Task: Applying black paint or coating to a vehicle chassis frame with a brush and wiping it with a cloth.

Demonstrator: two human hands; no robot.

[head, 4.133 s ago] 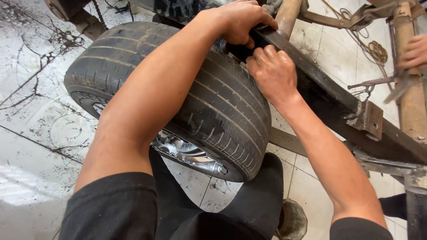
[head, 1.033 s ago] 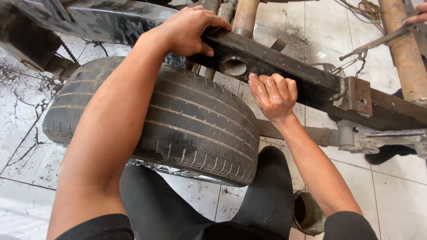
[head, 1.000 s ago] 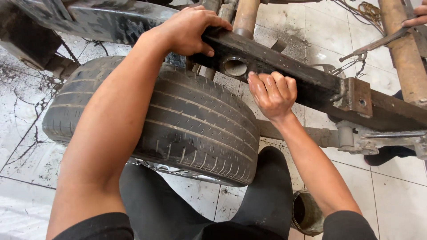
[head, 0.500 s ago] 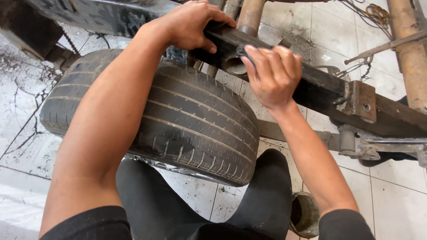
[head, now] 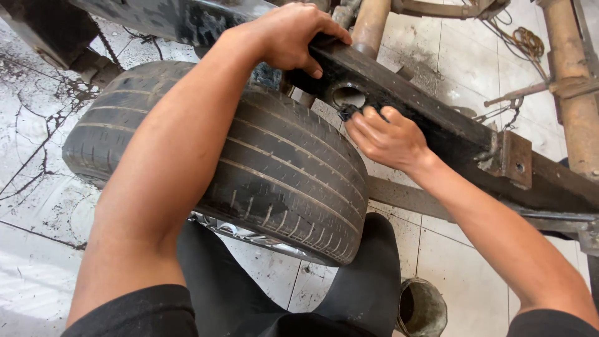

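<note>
**Hands at the frame rail, tyre beneath**

- Left hand [head: 290,34]: fingers curled together over the top edge of the dark, grimy steel frame rail [head: 437,128], gripping it.
- Right hand [head: 387,137]: fingers bunched together just below the round hole in the rail's side [head: 348,95], pinching what looks like a small dark part [head: 347,113]; what it is cannot be told.
- Worn black rubber tyre on a silver wheel [head: 274,175]: lies below both sets of fingers, leaning against the rail.
- Rusty brown pipe [head: 371,25]: beyond the left fingertips.
- Step judged: working a small fitting at the hole. The next move calls for fine fingertip alignment while the left hand steadies.
</note>
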